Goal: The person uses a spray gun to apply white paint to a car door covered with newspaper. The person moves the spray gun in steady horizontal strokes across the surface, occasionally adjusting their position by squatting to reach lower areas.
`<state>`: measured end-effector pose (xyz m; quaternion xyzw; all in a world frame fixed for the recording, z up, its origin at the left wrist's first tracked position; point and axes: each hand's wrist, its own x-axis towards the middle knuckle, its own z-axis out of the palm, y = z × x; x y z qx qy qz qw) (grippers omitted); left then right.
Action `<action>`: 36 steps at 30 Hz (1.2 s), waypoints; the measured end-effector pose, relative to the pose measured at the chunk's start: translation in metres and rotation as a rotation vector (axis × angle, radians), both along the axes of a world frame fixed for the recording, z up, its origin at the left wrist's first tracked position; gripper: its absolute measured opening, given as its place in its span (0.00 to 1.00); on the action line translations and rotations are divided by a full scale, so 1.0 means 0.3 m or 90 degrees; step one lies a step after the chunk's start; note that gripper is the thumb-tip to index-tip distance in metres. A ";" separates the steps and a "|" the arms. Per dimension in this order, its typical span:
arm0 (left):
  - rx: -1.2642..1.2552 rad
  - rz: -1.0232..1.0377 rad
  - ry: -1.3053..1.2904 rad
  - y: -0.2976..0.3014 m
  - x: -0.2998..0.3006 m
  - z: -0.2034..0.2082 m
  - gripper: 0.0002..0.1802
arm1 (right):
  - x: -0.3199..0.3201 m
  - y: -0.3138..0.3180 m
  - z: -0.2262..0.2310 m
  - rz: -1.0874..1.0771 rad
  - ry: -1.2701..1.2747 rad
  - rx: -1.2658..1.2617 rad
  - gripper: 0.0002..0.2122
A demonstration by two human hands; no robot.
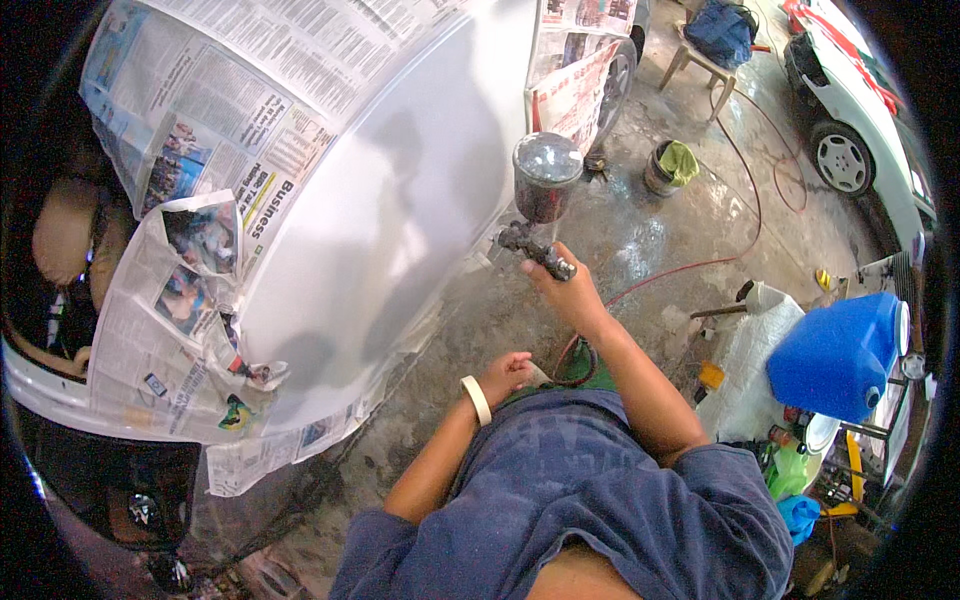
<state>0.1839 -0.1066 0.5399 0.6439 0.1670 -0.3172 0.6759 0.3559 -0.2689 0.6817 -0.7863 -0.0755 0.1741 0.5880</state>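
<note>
- The right hand (pixel 572 290) is wrapped around the handle of a dark spray gun (pixel 535 252), holding it out in front of the body.
- A round cup (pixel 547 185) sits on top of the gun — it has a shiny grey lid, and its sides look dark.
- The gun is close to the right edge of a big white car panel (pixel 400 190), and its front end points toward it.
- The left hand (pixel 507 375) is low, near the person's belly, with its fingers bent in; I cannot tell if it holds anything. A pale band (pixel 476 400) goes around that wrist.
- Newspaper sheets (pixel 300 60) cover the parts around the panel, and some are crumpled.
- Soft dark shadows fall on the white panel.
- A thin red hose (pixel 700 264) bends across the grey floor (pixel 640 230).
- Off to the right are a big blue jug (pixel 830 355), a bucket (pixel 660 178) with something green in it, a stool (pixel 690 65) and another white car (pixel 860 115).
</note>
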 end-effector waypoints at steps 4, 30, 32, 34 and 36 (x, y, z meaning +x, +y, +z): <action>0.085 -0.073 0.001 0.016 -0.101 -0.086 0.31 | 0.008 0.000 0.020 -0.018 0.007 -0.009 0.18; 0.206 -0.540 -0.128 -0.159 -0.356 -0.456 0.21 | 0.219 -0.214 -0.270 -0.006 -0.018 0.006 0.19; 0.149 -0.315 0.027 -0.269 -0.129 -0.407 0.18 | 0.249 -0.232 -0.319 -0.048 -0.032 0.042 0.17; 0.127 -0.110 -0.095 -0.369 0.093 -0.458 0.19 | 0.280 -0.233 -0.368 -0.083 -0.061 0.072 0.16; 0.115 0.015 -0.309 -0.437 0.348 -0.453 0.21 | 0.313 -0.243 -0.437 -0.121 -0.084 0.100 0.14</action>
